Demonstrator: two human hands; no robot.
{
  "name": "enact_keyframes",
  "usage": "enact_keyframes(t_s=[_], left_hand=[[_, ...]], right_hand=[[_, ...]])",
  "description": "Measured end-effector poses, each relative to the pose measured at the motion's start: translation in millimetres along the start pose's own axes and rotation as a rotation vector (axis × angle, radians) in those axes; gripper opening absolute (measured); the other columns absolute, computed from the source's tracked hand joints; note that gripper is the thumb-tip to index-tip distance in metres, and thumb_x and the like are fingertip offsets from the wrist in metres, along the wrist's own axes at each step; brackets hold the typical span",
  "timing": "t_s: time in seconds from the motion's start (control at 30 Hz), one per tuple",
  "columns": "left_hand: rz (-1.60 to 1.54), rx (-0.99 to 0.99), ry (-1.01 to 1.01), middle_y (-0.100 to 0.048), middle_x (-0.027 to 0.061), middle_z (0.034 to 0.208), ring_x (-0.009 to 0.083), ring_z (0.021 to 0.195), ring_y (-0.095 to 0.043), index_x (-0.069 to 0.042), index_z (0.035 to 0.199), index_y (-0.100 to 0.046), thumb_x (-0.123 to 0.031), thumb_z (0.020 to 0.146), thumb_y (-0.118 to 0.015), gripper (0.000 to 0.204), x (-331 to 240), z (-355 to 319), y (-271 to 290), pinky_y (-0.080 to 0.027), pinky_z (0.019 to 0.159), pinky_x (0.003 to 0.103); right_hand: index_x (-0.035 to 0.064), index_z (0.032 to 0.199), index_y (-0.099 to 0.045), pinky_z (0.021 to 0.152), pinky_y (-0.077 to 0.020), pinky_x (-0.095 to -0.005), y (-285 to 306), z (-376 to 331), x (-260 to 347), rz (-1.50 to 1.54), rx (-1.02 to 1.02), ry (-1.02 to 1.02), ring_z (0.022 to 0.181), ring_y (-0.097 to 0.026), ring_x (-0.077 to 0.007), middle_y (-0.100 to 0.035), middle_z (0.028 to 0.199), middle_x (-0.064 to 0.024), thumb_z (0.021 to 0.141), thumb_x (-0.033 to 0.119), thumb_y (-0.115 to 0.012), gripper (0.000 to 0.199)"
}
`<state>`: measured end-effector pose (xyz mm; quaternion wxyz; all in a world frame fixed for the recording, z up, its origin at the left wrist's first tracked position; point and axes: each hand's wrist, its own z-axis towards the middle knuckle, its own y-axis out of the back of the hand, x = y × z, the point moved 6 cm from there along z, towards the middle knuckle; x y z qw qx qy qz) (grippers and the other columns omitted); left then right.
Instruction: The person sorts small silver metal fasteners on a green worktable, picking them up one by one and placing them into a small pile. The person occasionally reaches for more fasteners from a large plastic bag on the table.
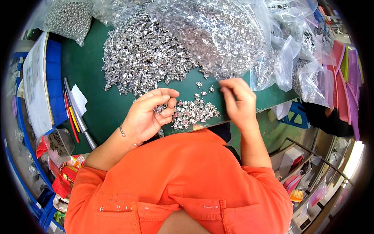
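Observation:
A small pile of silver metal pieces [196,112] with bent prongs lies near the front edge of the green table. Left of it, my left hand [150,111] is turned palm up with its fingers curled, thumb and forefinger close together. Silver bits show between thumb and fingers; whether they lie in the palm or behind it, I cannot tell. My right hand [240,101] is closed just right of the pile, fingers bent and thumb tucked in; its fingertips hide anything held. A few loose pieces [204,93] lie between the hands.
A large heap of like pieces [148,52] spreads behind, partly under a clear plastic bag [230,35]. Bagged silver beads [68,20] sit far left. Pens [71,117] and a blue bin with papers [54,78] flank the left edge. More bags [307,84] crowd the right.

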<state>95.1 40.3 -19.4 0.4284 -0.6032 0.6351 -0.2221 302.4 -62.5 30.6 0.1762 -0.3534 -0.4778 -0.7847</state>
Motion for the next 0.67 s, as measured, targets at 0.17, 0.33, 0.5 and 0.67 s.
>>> enact_keyframes(t_s=[0.17,0.33,0.5,0.67], left_hand=[[-0.008,-0.003,0.015,-0.057,0.0063,0.089,0.0089,0.066,-0.046,0.005,0.117,-0.059,-0.007,0.102,-0.051,0.022,2,0,-1,-0.04,0.058,0.023],[-0.006,-0.013,0.016,-0.057,0.0062,0.089,0.0088,0.065,-0.045,0.005,0.117,-0.06,-0.007,0.102,-0.051,0.022,2,1,-3,-0.04,0.057,0.023],[0.011,-0.014,0.002,-0.058,0.0064,0.089,0.0084,0.064,-0.045,0.005,0.117,-0.06,-0.007,0.101,-0.051,0.021,1,-1,-1,-0.039,0.057,0.023],[-0.012,0.019,0.015,-0.058,0.0066,0.089,0.0087,0.064,-0.045,0.005,0.118,-0.059,-0.007,0.101,-0.051,0.022,2,1,1,-0.04,0.057,0.023]], right_hand=[[-0.0008,0.097,-0.067,0.074,-0.0548,-0.0342,3,-1,-7,0.044,-0.005,-0.118,0.083,-0.069,-0.0294,-0.069,0.092,-0.0146,0.087,-0.009,-0.063,0.014],[0.0035,0.095,-0.068,0.078,-0.0531,-0.0383,-17,-2,4,-0.081,0.052,0.094,0.089,-0.066,-0.0305,-0.069,0.094,-0.0107,0.078,-0.002,-0.076,0.02],[0.0025,0.094,-0.069,0.073,-0.0541,-0.0359,-20,-4,-3,-0.019,0.084,-0.006,0.083,-0.067,-0.0285,-0.068,0.089,-0.0104,0.08,-0.003,-0.074,0.016],[0.0025,0.099,-0.073,0.073,-0.0571,-0.034,-23,-13,-25,0.496,0.101,-0.482,0.081,-0.07,-0.0249,-0.07,0.091,-0.0076,0.09,-0.001,-0.07,0.011]])
